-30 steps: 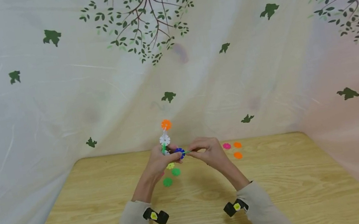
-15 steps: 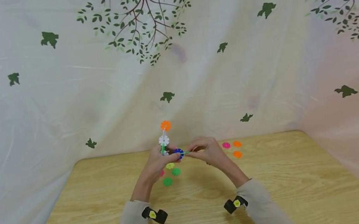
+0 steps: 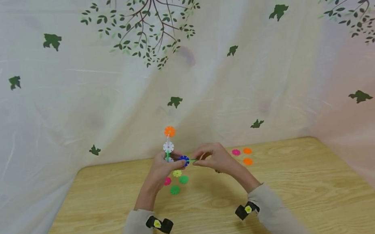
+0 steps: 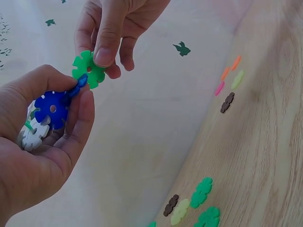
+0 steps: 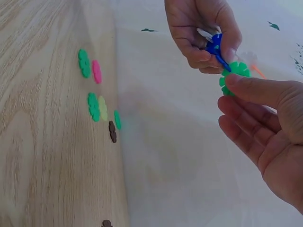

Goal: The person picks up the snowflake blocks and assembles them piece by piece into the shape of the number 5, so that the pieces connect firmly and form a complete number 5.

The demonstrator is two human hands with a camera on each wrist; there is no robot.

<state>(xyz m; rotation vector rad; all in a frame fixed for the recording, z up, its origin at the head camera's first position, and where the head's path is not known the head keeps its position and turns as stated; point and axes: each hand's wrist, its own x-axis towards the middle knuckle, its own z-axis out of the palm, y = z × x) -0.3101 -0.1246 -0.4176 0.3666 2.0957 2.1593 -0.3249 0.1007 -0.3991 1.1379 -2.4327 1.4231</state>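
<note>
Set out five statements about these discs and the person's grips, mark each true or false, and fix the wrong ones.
1. The right grip pinches a green disc. True.
2. That green disc is well apart from anything blue. False: it touches a blue disc seen edge-on in the left wrist view.
3. Nothing is held on the left. False: the left grip holds a chain of discs.
4. In the head view, the chain's orange disc shows above a white disc. True.
5. A pink disc and two orange discs lie on the table at the person's right. True.
</note>
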